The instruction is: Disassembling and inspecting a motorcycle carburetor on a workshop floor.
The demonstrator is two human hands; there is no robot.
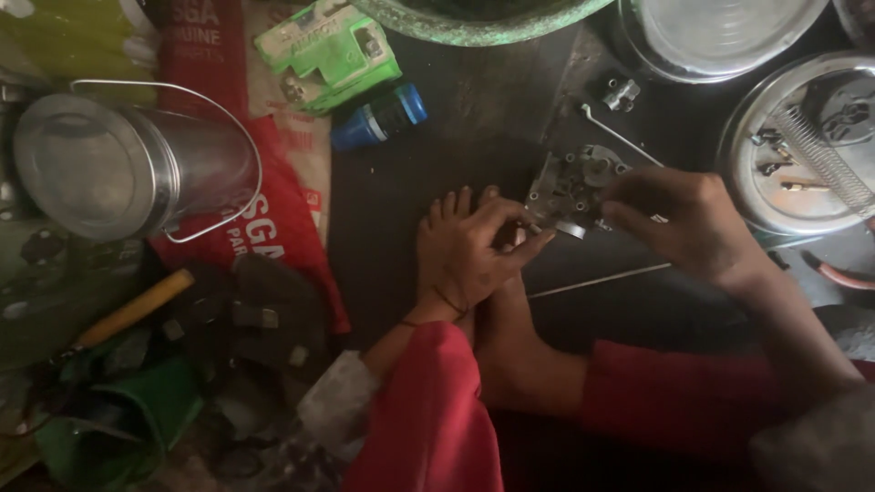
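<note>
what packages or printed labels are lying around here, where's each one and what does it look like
Green box: top centre-left, flat carton, bright green with pale printed panels, lying tilted.
Red and white printed bag: flat under the steel can at left, red with white lettering.
Blue cylinder: just below the green box, lying on its side; any label is too blurred to tell.

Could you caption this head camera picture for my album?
Left hand and right hand grip a small metal mechanical part.

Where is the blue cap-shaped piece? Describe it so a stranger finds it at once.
Start at the big shiny metal can lying on its side at the left. Go right, past the red printed bag, to the green box. The blue piece lies just below that box on the dark floor, the only blue thing there.
</note>
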